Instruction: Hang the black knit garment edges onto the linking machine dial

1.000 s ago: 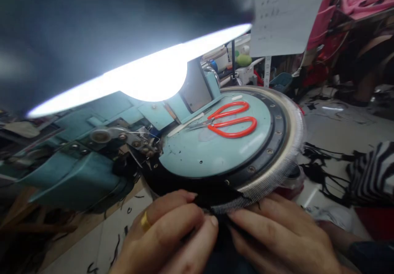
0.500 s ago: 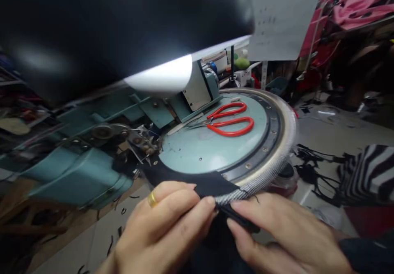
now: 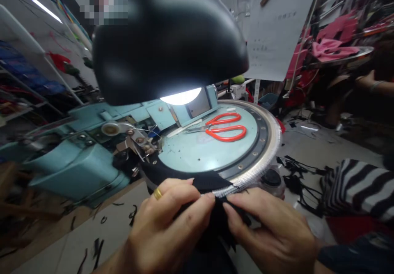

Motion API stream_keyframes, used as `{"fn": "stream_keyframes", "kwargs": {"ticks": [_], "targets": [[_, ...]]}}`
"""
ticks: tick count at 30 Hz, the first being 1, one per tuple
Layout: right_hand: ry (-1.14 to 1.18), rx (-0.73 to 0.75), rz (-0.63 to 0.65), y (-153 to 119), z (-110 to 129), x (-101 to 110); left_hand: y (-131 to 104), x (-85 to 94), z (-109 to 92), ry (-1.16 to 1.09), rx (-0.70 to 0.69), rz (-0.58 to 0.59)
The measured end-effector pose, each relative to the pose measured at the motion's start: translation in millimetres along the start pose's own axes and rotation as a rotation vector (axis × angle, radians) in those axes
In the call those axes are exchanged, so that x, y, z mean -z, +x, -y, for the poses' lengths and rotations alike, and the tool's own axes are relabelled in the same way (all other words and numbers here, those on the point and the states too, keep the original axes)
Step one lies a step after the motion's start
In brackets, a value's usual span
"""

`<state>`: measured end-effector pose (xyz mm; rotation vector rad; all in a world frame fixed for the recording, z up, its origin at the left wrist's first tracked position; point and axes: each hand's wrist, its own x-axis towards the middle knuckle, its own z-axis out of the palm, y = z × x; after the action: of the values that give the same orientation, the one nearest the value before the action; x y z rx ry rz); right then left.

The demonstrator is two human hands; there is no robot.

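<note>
The view has pulled back as the left hand and right hand pinch black fabric at the toothed ring.

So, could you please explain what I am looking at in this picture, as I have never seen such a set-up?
There is no robot: these are a person's bare hands, seen from a camera worn on the head. The pale blue-green metal machine has a flat round plate in the same colour, surrounded by a ring of fine metal teeth. On the plate lie scissors with orange-red looped handles and a thin whitish strip. A black domed lamp hangs above. At the ring's near edge, the left hand, wearing a gold ring, and the right hand hold dark black fabric in their fingertips.
</note>
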<state>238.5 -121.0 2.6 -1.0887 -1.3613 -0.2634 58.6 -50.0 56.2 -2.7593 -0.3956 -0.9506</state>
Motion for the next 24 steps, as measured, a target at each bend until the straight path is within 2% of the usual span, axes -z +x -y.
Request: {"fn": "stream_keyframes", "kwargs": {"ticks": [3,9,13,16,24], "targets": [[-0.005,-0.015,-0.016,-1,0,-1,0,-2.9,-2,0.069,-0.026,-0.022],[-0.003,0.000,-0.020,-2,0,0,4,-4.7,1,-0.067,0.032,-0.066],[-0.001,-0.035,-0.062,-1,0,-1,-5,-0.3,6,0.018,-0.089,0.064],[-0.004,-0.038,-0.049,0,1,-2,-8,1.5,6,0.039,-0.062,0.138],[-0.057,-0.027,-0.112,1,0,-2,2,-3.3,0,0.048,-0.018,0.069]]}}
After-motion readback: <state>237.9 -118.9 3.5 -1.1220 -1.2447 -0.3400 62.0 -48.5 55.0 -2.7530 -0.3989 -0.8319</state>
